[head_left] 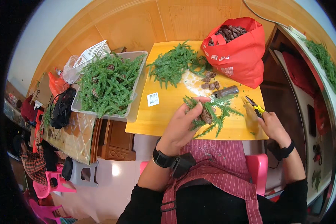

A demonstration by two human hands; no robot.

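We see a pine cone [206,116] wrapped with green fern-like sprigs [217,112], held over the near edge of the small yellow table [164,115], just above the lap. Our left hand [184,125] grips this bundle, fingers curled around the cone and stems, thumb pressed across the top. Sprig tips fan out to the right and down past the table edge.

Our right hand [273,125] sits at the right end of the table, closed on yellow-handled pliers [254,105] with the nose pointing up-left; it is well apart from the bundle. We cannot tell if the plier jaws are open.

Just beyond the bundle lies a dark roll [226,91], partly hidden by sprigs; what it is we cannot tell. Near it lie a few loose cones [210,80] on a pale patch of the tabletop. Further back lies a heap of green sprigs [173,65]. A white label sticker [153,99] sits on the table left of the bundle. At the far right corner stands a red bag [242,56], open, filled with pine cones.

Left of the table, a clear plastic tub [136,80] holds more greenery, with a white basket [91,52] behind it. Both wrists carry black bands. We wear a striped red apron [220,168] and sit on a pink stool [259,164]. More green sprigs lie on the shelf at the far right [326,67].
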